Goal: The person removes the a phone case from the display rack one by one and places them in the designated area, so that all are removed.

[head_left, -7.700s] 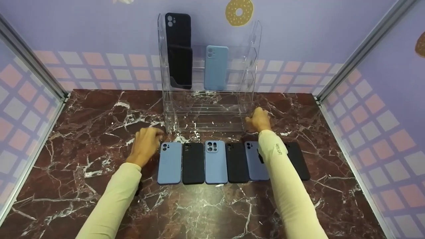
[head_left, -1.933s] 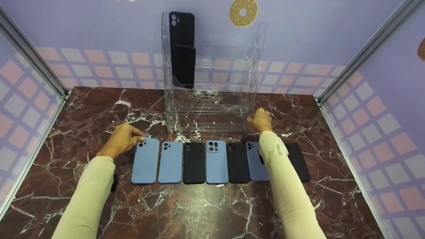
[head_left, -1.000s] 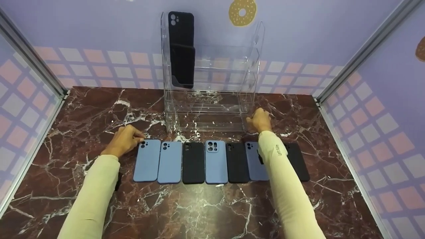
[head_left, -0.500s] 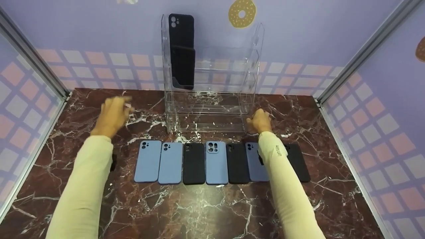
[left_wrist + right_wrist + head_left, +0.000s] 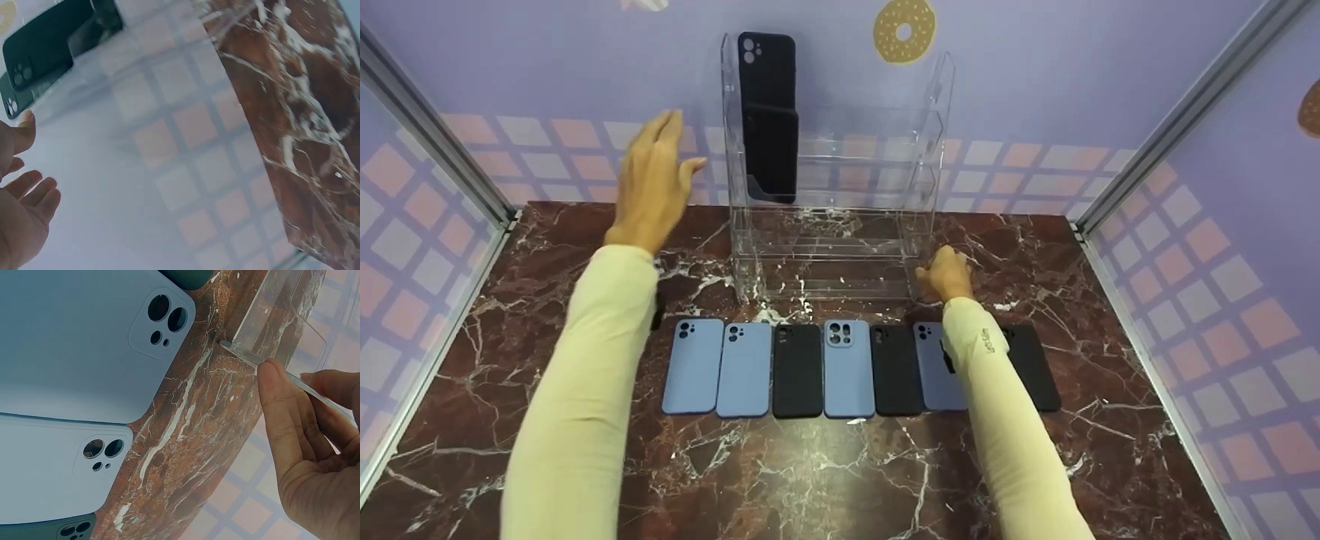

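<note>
My left hand (image 5: pixel 651 180) is raised in the air left of the clear tiered display stand (image 5: pixel 840 256), fingers extended and holding nothing. In the left wrist view its thumb appears near two black phone cases (image 5: pixel 48 42). Those cases, the rear one (image 5: pixel 769 67) higher than the front one (image 5: pixel 771 150), stand at the rack's left side. My right hand (image 5: pixel 949 274) pinches the stand's right side panel (image 5: pixel 242 353) between thumb and fingers. On the table, a light blue phone case (image 5: pixel 692 367) lies at the left end of a row.
Several blue and black phone cases lie side by side in front of the stand, including a black one (image 5: pixel 798 371) and a blue one with a large camera cutout (image 5: pixel 849 379). My right sleeve (image 5: pixel 1005 397) crosses above the row's right part. Patterned walls enclose the marble-look tabletop (image 5: pixel 810 480).
The light blue phone case has left the stand and now lies at the row's left end. My left hand released it and rose beside the stand. The right hand keeps its grip.
</note>
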The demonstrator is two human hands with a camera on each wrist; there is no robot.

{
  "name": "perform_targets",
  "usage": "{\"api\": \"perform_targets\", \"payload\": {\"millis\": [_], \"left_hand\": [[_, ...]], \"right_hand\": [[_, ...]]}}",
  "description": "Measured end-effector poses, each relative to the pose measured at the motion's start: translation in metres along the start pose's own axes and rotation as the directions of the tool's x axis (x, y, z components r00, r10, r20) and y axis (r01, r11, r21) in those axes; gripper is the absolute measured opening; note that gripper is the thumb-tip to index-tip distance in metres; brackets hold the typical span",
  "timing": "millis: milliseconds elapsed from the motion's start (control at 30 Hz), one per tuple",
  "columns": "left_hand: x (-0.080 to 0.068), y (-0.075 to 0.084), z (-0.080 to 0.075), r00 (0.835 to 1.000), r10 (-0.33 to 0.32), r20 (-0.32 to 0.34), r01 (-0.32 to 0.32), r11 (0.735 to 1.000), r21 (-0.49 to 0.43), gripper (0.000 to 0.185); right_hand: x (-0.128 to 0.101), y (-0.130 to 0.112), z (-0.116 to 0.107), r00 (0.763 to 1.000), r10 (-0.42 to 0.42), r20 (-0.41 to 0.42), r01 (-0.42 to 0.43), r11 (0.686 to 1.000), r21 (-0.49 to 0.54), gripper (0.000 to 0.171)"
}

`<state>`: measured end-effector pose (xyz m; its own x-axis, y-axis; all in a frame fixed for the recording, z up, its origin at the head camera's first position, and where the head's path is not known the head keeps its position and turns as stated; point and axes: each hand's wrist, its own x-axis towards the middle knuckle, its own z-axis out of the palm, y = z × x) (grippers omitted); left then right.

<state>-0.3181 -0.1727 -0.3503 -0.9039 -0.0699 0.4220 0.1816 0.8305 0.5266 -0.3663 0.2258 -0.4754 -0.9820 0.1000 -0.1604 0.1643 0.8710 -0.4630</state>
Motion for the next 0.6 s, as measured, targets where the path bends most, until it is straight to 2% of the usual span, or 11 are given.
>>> {"api": "perform_targets", "payload": {"millis": [167,333,600], "left_hand": [[0.016,0.021,0.015,0.999,0.045,0.002,-0.045,0.999,0.022,0.073],[0.027,0.038,0.026,0.995,0.086,0.051,-0.091,0.992,0.090,0.077],[0.035,0.046,0.039,0.985,0.099,0.141,-0.123,0.978,0.167,0.078]], "right_hand": [[-0.001,0.001,0.001,0.999,-0.034,-0.016,0.034,0.999,-0.012,0.033],[-0.003,0.000,0.001,0.998,-0.051,-0.021,0.051,0.998,-0.023,0.032],[-0.004,-0.002,0.000,1.000,-0.019,-0.023,0.019,1.000,0.000,0.032]]}}
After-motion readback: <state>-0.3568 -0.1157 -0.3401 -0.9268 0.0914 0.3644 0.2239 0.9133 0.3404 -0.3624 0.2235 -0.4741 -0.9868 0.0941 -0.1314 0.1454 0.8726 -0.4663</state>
